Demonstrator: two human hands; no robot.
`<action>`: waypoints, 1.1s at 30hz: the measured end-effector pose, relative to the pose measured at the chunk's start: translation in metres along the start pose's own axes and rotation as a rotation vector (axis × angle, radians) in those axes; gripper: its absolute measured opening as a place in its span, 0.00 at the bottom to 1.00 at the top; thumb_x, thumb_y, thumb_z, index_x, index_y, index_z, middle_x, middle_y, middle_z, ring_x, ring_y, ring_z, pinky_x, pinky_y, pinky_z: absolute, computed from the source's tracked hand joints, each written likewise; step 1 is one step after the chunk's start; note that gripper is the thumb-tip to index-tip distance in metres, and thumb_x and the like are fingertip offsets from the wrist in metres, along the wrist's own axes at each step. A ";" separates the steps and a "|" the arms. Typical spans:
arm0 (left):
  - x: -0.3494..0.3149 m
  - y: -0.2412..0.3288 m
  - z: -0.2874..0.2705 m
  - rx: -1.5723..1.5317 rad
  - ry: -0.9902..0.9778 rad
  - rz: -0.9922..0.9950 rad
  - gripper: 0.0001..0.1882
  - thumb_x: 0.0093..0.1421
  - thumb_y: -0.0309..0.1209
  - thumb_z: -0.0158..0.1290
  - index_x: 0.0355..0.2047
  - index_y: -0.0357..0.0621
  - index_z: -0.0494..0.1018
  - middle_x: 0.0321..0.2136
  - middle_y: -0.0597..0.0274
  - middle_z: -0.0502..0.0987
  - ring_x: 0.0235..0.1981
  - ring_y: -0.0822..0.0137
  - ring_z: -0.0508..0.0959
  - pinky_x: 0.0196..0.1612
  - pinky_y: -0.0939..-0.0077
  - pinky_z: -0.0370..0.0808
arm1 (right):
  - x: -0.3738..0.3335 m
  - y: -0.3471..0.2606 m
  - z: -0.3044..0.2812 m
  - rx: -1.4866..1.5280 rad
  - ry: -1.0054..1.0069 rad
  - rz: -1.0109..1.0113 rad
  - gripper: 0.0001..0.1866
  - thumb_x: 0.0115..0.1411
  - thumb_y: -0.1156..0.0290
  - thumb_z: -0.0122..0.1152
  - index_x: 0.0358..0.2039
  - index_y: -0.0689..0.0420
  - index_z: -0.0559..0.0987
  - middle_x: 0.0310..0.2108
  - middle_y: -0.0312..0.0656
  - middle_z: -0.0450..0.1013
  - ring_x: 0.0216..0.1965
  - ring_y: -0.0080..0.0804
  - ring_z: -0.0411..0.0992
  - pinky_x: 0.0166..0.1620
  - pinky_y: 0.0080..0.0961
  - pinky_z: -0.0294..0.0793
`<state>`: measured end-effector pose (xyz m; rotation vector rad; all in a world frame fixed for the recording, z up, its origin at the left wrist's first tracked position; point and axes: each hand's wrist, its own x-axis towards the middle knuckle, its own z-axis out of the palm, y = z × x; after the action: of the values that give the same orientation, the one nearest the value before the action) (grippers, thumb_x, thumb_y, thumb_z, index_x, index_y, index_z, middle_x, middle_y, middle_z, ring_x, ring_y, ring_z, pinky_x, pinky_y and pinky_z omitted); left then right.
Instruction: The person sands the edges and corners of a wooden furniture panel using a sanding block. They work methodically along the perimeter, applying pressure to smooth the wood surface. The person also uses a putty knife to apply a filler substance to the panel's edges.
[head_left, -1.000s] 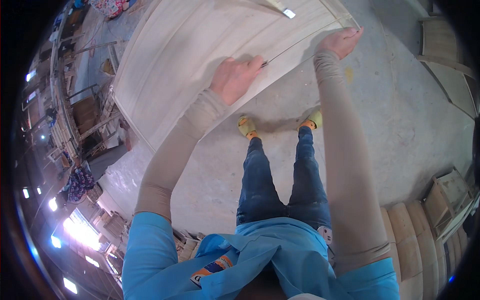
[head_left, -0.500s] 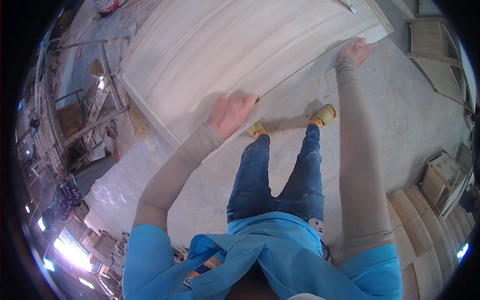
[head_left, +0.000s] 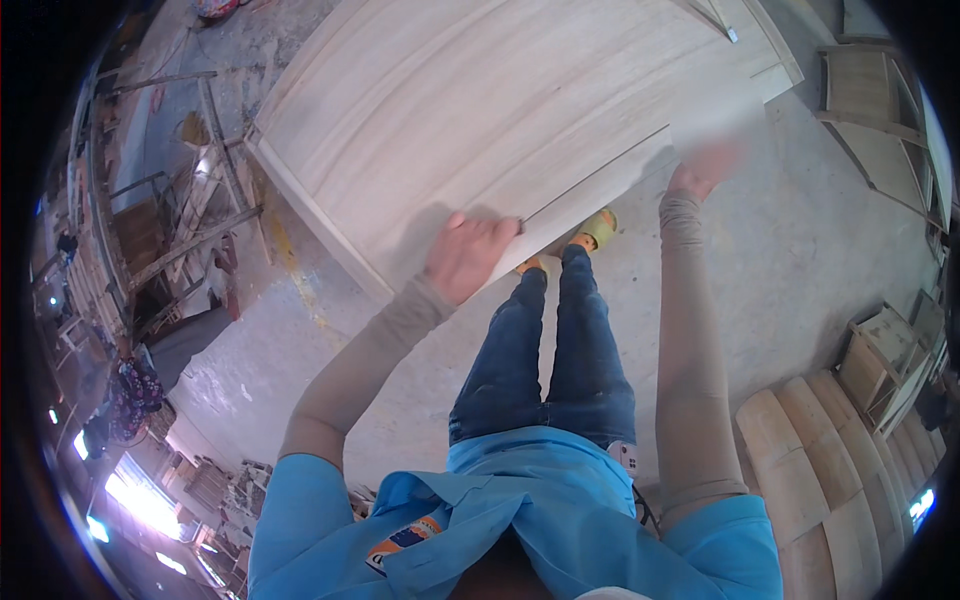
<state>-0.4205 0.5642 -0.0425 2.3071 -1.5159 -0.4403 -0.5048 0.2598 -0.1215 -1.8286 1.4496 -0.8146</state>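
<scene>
A large pale wooden panel (head_left: 480,130) with a raised rim along its edges lies slantwise in front of me. My left hand (head_left: 463,258) is closed at its near edge, fingers curled over the rim. A small dark spot shows at the fingertips; what it is I cannot make out. Further right, my right hand (head_left: 708,168) is by the same near edge, its fingers smeared by motion. Whether it touches the panel or holds anything is hidden in the blur. A thin dark line runs along the edge between the hands.
Wooden frames (head_left: 205,150) stand to the left. At far right are wooden cabinet-like pieces (head_left: 860,85), with a small wooden crate-like piece (head_left: 880,350) below them. Curved pale wooden panels (head_left: 800,450) lie at lower right. My feet in yellow-green sandals (head_left: 598,230) are by the panel's near edge.
My right hand has come off its spot on the edge and moved toward me, blurring. The panel appears slightly lower and further right. My right foot has stepped left toward the other.
</scene>
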 end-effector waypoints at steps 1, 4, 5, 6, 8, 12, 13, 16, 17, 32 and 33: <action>0.023 0.008 0.001 -0.007 0.018 0.015 0.04 0.60 0.30 0.46 0.36 0.50 0.67 0.22 0.68 0.73 0.28 0.68 0.75 0.35 0.69 0.63 | 0.009 -0.008 0.000 0.034 -0.004 -0.027 0.32 0.69 0.58 0.31 0.66 0.67 0.47 0.68 0.59 0.40 0.70 0.50 0.37 0.69 0.37 0.38; 0.095 0.027 0.012 0.043 0.076 0.076 0.06 0.57 0.29 0.48 0.35 0.48 0.67 0.18 0.67 0.72 0.24 0.66 0.75 0.33 0.68 0.63 | 0.052 -0.011 0.010 0.223 0.035 0.066 0.33 0.70 0.57 0.31 0.66 0.69 0.46 0.68 0.60 0.40 0.70 0.49 0.38 0.69 0.34 0.38; 0.117 0.033 0.018 0.076 0.081 0.090 0.06 0.56 0.29 0.48 0.35 0.48 0.66 0.18 0.66 0.72 0.23 0.66 0.75 0.33 0.68 0.64 | 0.064 -0.012 0.014 0.238 0.045 0.066 0.32 0.69 0.58 0.31 0.65 0.69 0.46 0.68 0.60 0.41 0.69 0.49 0.40 0.69 0.33 0.39; 0.136 0.039 0.021 0.109 0.086 0.106 0.06 0.56 0.30 0.49 0.35 0.48 0.66 0.17 0.66 0.72 0.23 0.65 0.76 0.33 0.68 0.64 | 0.074 -0.013 0.020 0.252 0.055 0.065 0.32 0.69 0.59 0.31 0.65 0.69 0.46 0.67 0.60 0.42 0.69 0.50 0.41 0.69 0.33 0.40; 0.171 0.051 0.023 0.080 0.055 0.106 0.06 0.57 0.32 0.49 0.34 0.47 0.65 0.16 0.64 0.73 0.22 0.63 0.76 0.33 0.67 0.65 | 0.082 -0.011 0.022 0.232 0.080 0.065 0.31 0.69 0.60 0.31 0.65 0.69 0.46 0.67 0.61 0.44 0.68 0.51 0.44 0.68 0.32 0.44; 0.237 0.074 0.021 0.010 0.097 0.017 0.08 0.61 0.36 0.49 0.33 0.47 0.64 0.16 0.62 0.74 0.21 0.60 0.76 0.32 0.65 0.66 | 0.076 -0.025 0.016 0.248 0.090 0.095 0.30 0.68 0.63 0.31 0.65 0.67 0.48 0.65 0.61 0.50 0.65 0.53 0.52 0.64 0.34 0.53; 0.252 0.076 0.022 0.013 0.110 0.025 0.09 0.62 0.36 0.49 0.33 0.47 0.64 0.15 0.62 0.74 0.21 0.60 0.76 0.31 0.65 0.66 | 0.075 -0.030 0.016 0.288 0.081 0.109 0.29 0.68 0.64 0.30 0.66 0.66 0.48 0.64 0.60 0.52 0.64 0.54 0.54 0.63 0.35 0.55; 0.298 0.081 0.027 0.048 0.119 0.063 0.10 0.62 0.38 0.49 0.32 0.46 0.65 0.15 0.61 0.74 0.20 0.58 0.77 0.32 0.64 0.67 | 0.073 -0.030 0.018 0.304 0.082 0.134 0.29 0.68 0.63 0.30 0.66 0.63 0.48 0.63 0.59 0.54 0.62 0.54 0.57 0.61 0.36 0.58; 0.313 0.084 0.031 0.078 0.100 0.076 0.10 0.62 0.38 0.49 0.32 0.46 0.65 0.15 0.61 0.75 0.20 0.58 0.77 0.33 0.63 0.68 | 0.074 -0.029 0.018 0.313 0.092 0.135 0.29 0.68 0.63 0.30 0.66 0.64 0.48 0.63 0.60 0.55 0.62 0.54 0.57 0.61 0.36 0.58; 0.387 0.103 0.044 0.156 0.080 0.220 0.08 0.61 0.35 0.49 0.32 0.45 0.67 0.17 0.56 0.75 0.23 0.53 0.78 0.29 0.60 0.70 | 0.077 -0.032 0.019 0.354 0.074 0.146 0.30 0.68 0.64 0.32 0.66 0.65 0.48 0.64 0.61 0.52 0.64 0.57 0.53 0.63 0.39 0.54; 0.370 0.101 0.039 0.138 0.070 0.200 0.08 0.60 0.35 0.50 0.32 0.45 0.67 0.17 0.56 0.75 0.23 0.54 0.78 0.28 0.60 0.70 | 0.077 -0.030 0.020 0.358 0.076 0.144 0.30 0.68 0.64 0.32 0.66 0.65 0.48 0.64 0.61 0.52 0.64 0.56 0.53 0.63 0.39 0.53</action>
<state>-0.3793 0.1812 -0.0575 2.2144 -1.7703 -0.2057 -0.4574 0.1917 -0.1036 -1.4235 1.3616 -1.0060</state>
